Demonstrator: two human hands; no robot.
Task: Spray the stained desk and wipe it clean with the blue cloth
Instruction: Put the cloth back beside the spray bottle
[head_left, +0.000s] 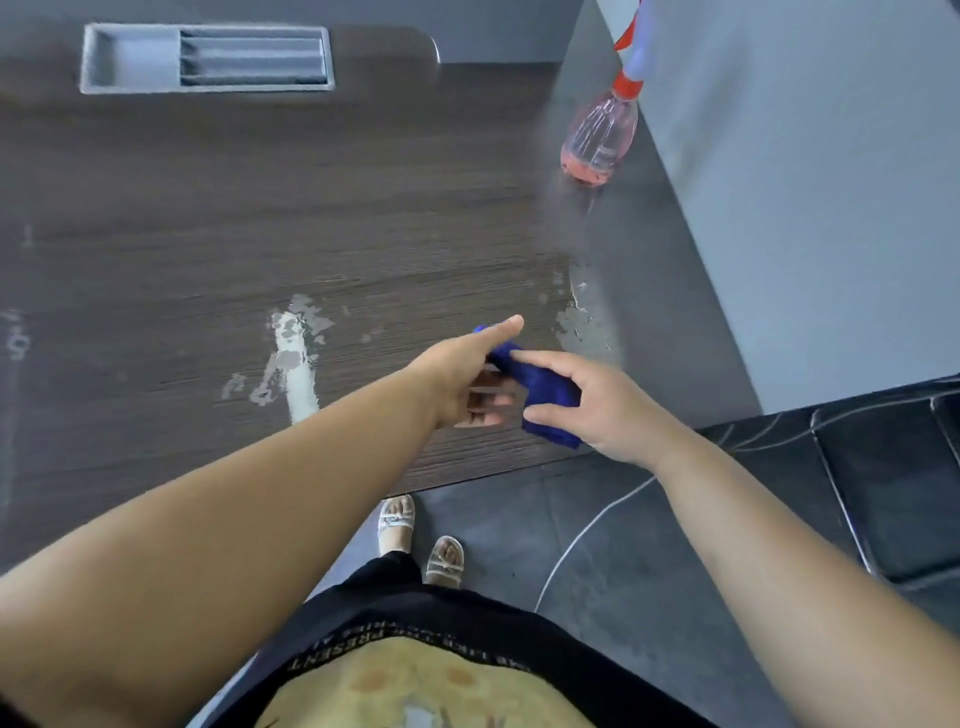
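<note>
The dark wood-grain desk (218, 218) carries whitish wet stains (293, 358) left of my hands and another patch (576, 317) near its right edge. A bunched blue cloth (545, 387) hangs just above the desk's front right corner, held between both hands. My right hand (597, 410) grips its near end with thumb and fingers. My left hand (467, 382) holds the far end, thumb stretched forward and fingers curled beneath. A clear spray bottle (600, 137) with pink liquid and a red collar stands upright at the far right of the desk, beside a grey wall.
A grey recessed cable tray (208, 57) sits in the desk at the back left. A grey partition wall (805, 208) borders the desk's right side. A dark tiled floor (649, 519) and my sandalled feet (415, 540) lie below the desk's front edge.
</note>
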